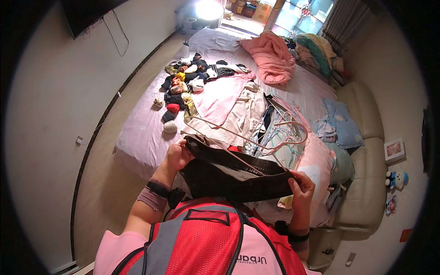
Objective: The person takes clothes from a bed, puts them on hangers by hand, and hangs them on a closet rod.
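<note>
In the head view a black garment with an elastic waistband point(237, 185) is stretched between both hands. My left hand point(180, 154) grips its waistband at one end; my right hand point(301, 184) pinches the other end. A beige clothes hanger point(237, 132) lies slantwise across the waistband opening, its lower part reaching inside and its hook on the right. Whether the hanger is fastened to the garment I cannot tell. Beyond are a beige garment point(249, 99) and a pink garment point(220, 99) spread on the bed, with many tangled hangers point(285, 132) to their right.
Rolled socks and small clothes point(177, 99) lie heaped on the left of the bed point(137, 137). A lit lamp point(208, 10) stands at the far end. A pink quilt point(270, 58) is bunched behind, with a blue pillow point(340, 123) and a beige leather sofa point(364, 165) on the right.
</note>
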The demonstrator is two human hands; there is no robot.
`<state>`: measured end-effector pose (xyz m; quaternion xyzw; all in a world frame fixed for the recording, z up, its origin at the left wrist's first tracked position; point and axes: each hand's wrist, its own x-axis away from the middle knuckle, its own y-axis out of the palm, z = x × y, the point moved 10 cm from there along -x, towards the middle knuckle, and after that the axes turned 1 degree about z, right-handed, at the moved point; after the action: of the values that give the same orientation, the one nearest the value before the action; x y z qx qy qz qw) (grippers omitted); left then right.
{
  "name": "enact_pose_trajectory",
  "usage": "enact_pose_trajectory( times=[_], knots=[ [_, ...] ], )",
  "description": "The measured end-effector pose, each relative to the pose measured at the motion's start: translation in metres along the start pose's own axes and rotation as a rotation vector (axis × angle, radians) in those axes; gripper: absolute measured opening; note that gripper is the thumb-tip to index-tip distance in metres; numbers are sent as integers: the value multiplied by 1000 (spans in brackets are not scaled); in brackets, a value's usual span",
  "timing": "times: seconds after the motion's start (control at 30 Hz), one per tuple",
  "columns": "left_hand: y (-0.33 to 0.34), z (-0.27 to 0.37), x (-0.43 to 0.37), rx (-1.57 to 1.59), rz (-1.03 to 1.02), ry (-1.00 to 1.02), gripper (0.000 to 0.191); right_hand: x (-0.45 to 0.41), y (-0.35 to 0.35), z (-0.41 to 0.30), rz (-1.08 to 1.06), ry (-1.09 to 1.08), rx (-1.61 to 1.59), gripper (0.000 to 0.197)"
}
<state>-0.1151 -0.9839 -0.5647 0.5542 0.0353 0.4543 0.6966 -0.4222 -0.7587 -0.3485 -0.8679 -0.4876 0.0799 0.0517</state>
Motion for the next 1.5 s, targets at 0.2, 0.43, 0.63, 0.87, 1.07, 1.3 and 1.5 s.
enact_pose_trajectory(
  times=[0.2, 0.43, 0.63, 0.87, 1.07, 1.3, 1.5],
  knots=[
    [2, 33, 23, -112, 54, 259, 17, -4, 12, 4, -78, -70, 11, 19],
    [5, 85, 54, -526, 163, 678, 6, -5, 25, 5, -164, -188, 311, 16],
    [74, 98, 93, -1234, 178, 971, 7, -11, 38, 20, -128, -128, 173, 14],
    [117, 77, 109, -1518, -104, 916, 13, -17, 23, 49, -72, -78, 74, 7],
    [104, 100, 121, -1463, 103, 966, 15, -29, -20, 86, -28, -20, -91, 7],
    [130, 97, 132, -1590, -29, 1107, 18, -33, 37, 39, -126, -482, 558, 42],
    [129, 110, 134, -1461, 37, 1088, 18, -38, 70, 50, -285, -416, 439, 25]
  ],
)
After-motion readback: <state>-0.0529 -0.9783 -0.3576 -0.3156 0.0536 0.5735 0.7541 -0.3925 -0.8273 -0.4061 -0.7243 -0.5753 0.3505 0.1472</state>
